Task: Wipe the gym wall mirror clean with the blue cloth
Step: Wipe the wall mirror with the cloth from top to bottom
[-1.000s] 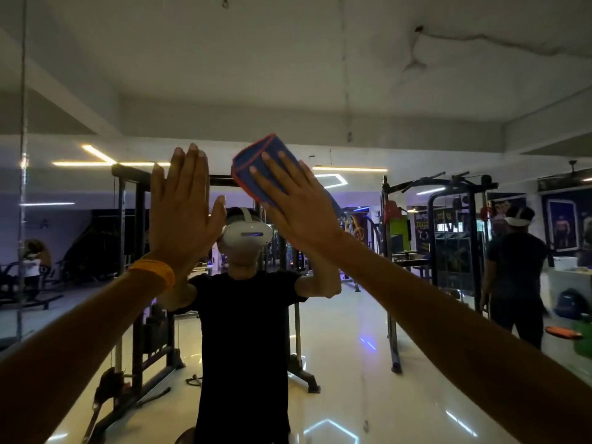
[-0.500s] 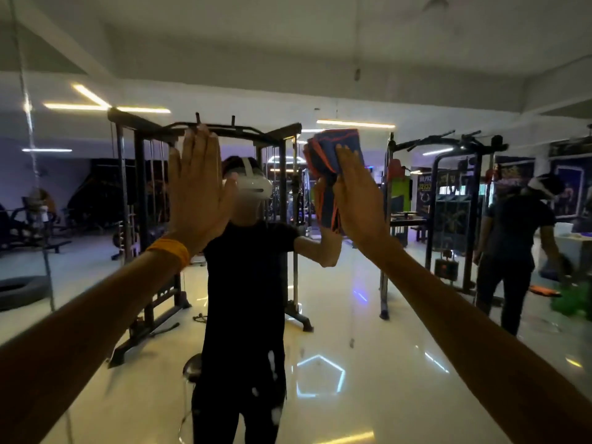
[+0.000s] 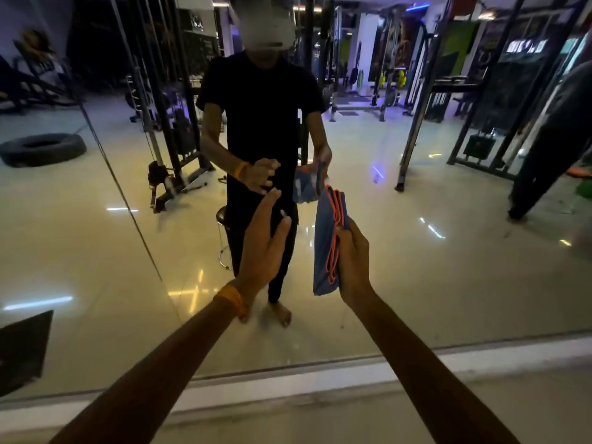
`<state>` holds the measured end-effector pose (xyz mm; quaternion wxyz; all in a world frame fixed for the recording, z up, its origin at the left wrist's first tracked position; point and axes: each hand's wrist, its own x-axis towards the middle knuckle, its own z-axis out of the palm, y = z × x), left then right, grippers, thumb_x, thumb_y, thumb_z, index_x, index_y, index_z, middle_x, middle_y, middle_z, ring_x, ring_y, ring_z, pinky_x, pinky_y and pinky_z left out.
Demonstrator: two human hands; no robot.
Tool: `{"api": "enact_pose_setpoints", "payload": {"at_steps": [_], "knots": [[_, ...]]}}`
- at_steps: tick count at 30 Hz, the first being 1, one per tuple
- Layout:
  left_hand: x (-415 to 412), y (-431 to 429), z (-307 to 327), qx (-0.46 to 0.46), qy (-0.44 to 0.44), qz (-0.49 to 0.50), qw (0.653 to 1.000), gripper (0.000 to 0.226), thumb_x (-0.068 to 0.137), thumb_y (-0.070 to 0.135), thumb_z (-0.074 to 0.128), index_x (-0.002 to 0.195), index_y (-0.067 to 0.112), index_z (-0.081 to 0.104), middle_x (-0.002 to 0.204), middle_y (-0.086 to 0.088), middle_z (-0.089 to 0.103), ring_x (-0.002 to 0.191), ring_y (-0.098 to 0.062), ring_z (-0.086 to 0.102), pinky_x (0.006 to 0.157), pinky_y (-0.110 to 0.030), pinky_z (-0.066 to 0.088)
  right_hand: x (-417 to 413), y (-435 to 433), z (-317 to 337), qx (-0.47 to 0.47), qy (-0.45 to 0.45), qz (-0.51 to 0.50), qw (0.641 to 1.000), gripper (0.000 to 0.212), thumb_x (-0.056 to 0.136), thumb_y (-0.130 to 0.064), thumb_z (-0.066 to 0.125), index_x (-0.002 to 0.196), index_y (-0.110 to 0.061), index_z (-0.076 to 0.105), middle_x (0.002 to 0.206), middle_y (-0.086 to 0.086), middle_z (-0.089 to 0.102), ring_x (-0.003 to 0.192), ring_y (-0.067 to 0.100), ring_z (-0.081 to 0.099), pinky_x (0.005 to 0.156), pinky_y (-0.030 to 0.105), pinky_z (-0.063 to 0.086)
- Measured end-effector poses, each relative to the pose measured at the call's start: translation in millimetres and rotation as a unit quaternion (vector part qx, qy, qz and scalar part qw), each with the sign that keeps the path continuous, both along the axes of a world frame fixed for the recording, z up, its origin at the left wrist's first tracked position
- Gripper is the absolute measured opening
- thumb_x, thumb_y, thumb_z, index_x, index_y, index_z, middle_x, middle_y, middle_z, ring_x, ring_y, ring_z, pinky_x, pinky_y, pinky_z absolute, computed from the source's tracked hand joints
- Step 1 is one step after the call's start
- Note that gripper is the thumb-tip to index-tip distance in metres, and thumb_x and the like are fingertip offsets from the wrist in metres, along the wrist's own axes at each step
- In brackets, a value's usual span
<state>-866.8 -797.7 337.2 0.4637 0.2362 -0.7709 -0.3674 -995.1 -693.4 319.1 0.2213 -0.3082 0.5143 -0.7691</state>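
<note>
The wall mirror fills most of the view and reflects the gym and a person in black. My right hand grips the folded blue cloth with orange edging, held upright in front of the lower glass, off the surface as far as I can tell. My left hand is open with fingers together, raised just left of the cloth, with an orange band at the wrist. Both hands hang at waist height in front of the reflection.
The mirror's bottom edge meets a pale ledge near the floor. A vertical seam divides the panels at the left. A dark object sits at the lower left. Reflected racks, a tyre and a stool appear in the glass.
The view has tilted down sharply. Both hands have dropped from head height to waist height, and the right hand now holds the cloth edge-on instead of pressing it flat on the glass.
</note>
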Motion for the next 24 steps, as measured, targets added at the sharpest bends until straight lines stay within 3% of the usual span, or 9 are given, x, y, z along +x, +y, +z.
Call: {"api": "enact_pose_setpoints", "payload": {"at_steps": [4, 6, 9, 11, 13, 16, 18, 21, 24], "knots": [[22, 44, -23, 0.148, 0.014, -0.088, 0.985, 0.045, 0.110, 0.022, 0.047, 0.154, 0.017, 0.038, 0.155, 0.004, 0.042, 0.143, -0.003, 0.039, 0.110, -0.009, 0.036, 38, 11, -12, 0.037, -0.065, 0.020, 0.997, 0.040, 0.081, -0.047, 0.065, 0.109, -0.019, 0.065, 0.091, 0.002, 0.067, 0.085, 0.016, 0.063, 0.080, 0.033, 0.048], [34, 62, -31, 0.249, 0.009, -0.126, 0.960, 0.049, 0.110, 0.029, 0.046, 0.157, 0.021, 0.037, 0.155, 0.007, 0.043, 0.142, -0.009, 0.043, 0.108, -0.017, 0.042, 60, 14, -15, 0.051, -0.090, 0.047, 0.994, 0.061, 0.071, -0.054, 0.077, 0.116, -0.015, 0.064, 0.096, 0.006, 0.069, 0.088, 0.019, 0.067, 0.081, 0.034, 0.053], [49, 82, -37, 0.352, 0.030, -0.158, 0.922, 0.055, 0.106, 0.035, 0.048, 0.159, 0.026, 0.034, 0.151, 0.001, 0.051, 0.136, -0.017, 0.054, 0.111, -0.031, 0.048, 96, 20, -23, 0.066, -0.117, 0.069, 0.989, 0.044, 0.100, -0.041, 0.058, 0.136, -0.016, 0.060, 0.116, 0.010, 0.072, 0.110, 0.029, 0.070, 0.089, 0.034, 0.059], [58, 90, -41, 0.384, 0.042, -0.137, 0.912, 0.038, 0.111, 0.020, 0.045, 0.147, 0.029, 0.039, 0.128, 0.010, 0.058, 0.113, -0.002, 0.060, 0.092, -0.011, 0.052, 115, 25, -28, 0.080, -0.151, 0.119, 0.978, 0.056, 0.104, -0.056, 0.041, 0.147, -0.024, 0.053, 0.134, 0.005, 0.068, 0.127, 0.027, 0.063, 0.103, 0.039, 0.053], [66, 96, -51, 0.412, 0.044, -0.119, 0.903, 0.046, 0.106, 0.012, 0.050, 0.148, 0.026, 0.039, 0.112, 0.014, 0.056, 0.096, 0.004, 0.056, 0.077, -0.006, 0.052, 124, 29, -35, 0.066, -0.197, 0.173, 0.963, 0.074, 0.095, -0.071, 0.032, 0.153, -0.027, 0.045, 0.140, 0.003, 0.064, 0.127, 0.022, 0.064, 0.104, 0.040, 0.053], [80, 96, -63, 0.473, 0.045, -0.091, 0.875, 0.048, 0.102, 0.005, 0.055, 0.149, 0.011, 0.044, 0.119, 0.000, 0.062, 0.098, -0.006, 0.059, 0.088, -0.020, 0.052, 132, 41, -47, 0.081, -0.224, 0.212, 0.948, 0.085, 0.088, -0.071, 0.017, 0.151, -0.021, 0.042, 0.130, 0.004, 0.068, 0.114, 0.019, 0.070, 0.091, 0.032, 0.060], [87, 94, -67, 0.496, 0.052, -0.079, 0.863, 0.043, 0.102, 0.008, 0.057, 0.144, 0.009, 0.047, 0.116, -0.009, 0.063, 0.101, -0.018, 0.061, 0.099, -0.034, 0.051, 130, 46, -52, 0.089, -0.219, 0.218, 0.947, 0.084, 0.093, -0.068, 0.010, 0.151, -0.017, 0.043, 0.133, 0.001, 0.069, 0.122, 0.019, 0.066, 0.098, 0.032, 0.057], [90, 92, -57, 0.468, 0.060, -0.078, 0.878, 0.059, 0.098, 0.026, 0.060, 0.151, 0.009, 0.041, 0.110, -0.006, 0.069, 0.095, -0.021, 0.067, 0.096, -0.039, 0.057, 120, 48, -45, 0.100, -0.196, 0.192, 0.956, 0.072, 0.095, -0.064, 0.022, 0.142, -0.019, 0.054, 0.135, -0.002, 0.068, 0.131, 0.019, 0.061, 0.114, 0.039, 0.044], [80, 76, -42, 0.435, 0.053, -0.037, 0.898, 0.047, 0.106, 0.017, 0.049, 0.150, 0.000, 0.042, 0.098, -0.018, 0.066, 0.079, -0.036, 0.064, 0.094, -0.057, 0.054, 99, 42, -30, 0.123, -0.085, 0.122, 0.981, 0.050, 0.101, -0.052, 0.038, 0.135, -0.023, 0.059, 0.141, 0.000, 0.064, 0.135, 0.022, 0.057, 0.116, 0.042, 0.042]]}}
